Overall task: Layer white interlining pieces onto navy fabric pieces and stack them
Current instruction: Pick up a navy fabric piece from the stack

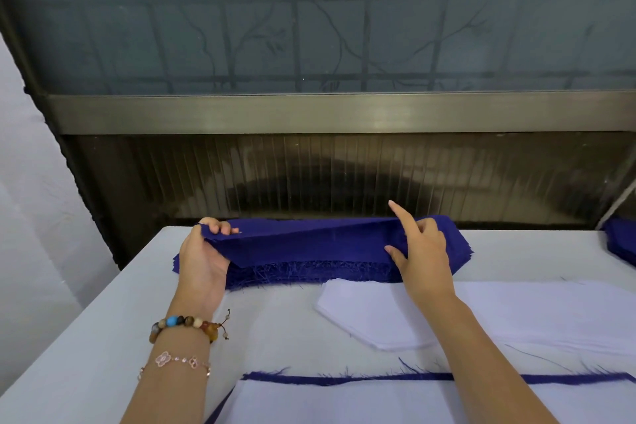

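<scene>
The left hand (203,258) grips the left end of the top navy fabric piece (309,241), fingers curled over its edge. The right hand (423,251) pinches the right end, index finger pointing up. The piece is held between them, lifted just above the navy stack (309,274) at the table's (103,303) far edge. White interlining pieces (371,317) lie under the right forearm, nearer the person.

Garment workshop, navy fabric stack (309,273), cutting table (103,313)

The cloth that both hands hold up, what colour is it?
Dark navy blue, plain, no pattern. The navy piece shows best in the head view.
</scene>
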Available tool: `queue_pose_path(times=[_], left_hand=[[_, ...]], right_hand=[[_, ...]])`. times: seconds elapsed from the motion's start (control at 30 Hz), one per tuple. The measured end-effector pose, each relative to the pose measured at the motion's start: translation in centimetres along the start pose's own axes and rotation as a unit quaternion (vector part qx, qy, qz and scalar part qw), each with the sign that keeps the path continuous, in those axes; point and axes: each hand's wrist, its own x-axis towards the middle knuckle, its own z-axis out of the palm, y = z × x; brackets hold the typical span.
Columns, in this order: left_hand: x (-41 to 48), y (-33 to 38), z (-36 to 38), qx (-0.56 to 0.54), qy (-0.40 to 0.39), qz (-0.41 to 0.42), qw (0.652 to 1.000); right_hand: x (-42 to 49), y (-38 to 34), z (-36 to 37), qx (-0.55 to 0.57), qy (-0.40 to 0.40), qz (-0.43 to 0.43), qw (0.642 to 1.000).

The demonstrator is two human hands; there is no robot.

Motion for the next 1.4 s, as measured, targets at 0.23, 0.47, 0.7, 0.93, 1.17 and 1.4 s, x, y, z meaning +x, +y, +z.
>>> queue_pose_path(times=[0.23,0.47,0.7,0.93,1.17,1.4], left_hand=[[0.1,0.0,-0.3,-0.067,0.000,-0.006,0.998],[0.8,-0.4,-0.6,0.007,0.090,-0.012,0.996],[1.4,-0.7,-1.2,0.066,0.104,-0.019,0.992],[2.1,-1.5,-1.7,0.232,0.129,0.008,0.964],[2.1,-1.9,-2.6,0.305,0.065,0.037,0.950],[1.7,-1.7,-2.2,0.317,0.070,0.050,0.945]], right_hand=[[-0.1,0.6,0.0,-0.001,0.028,-0.027,0.999],[0.3,3.4,-1.7,-0.048,0.105,0.096,0.989],[1.1,6.1,-2.9,0.021,0.142,0.185,0.972],[1.7,7.6,-2.8,0.138,0.115,0.221,0.959],[1.8,6.9,-2.9,0.226,0.150,0.199,0.942],[1.9,7.0,-2.6,0.267,0.192,0.215,0.919]])
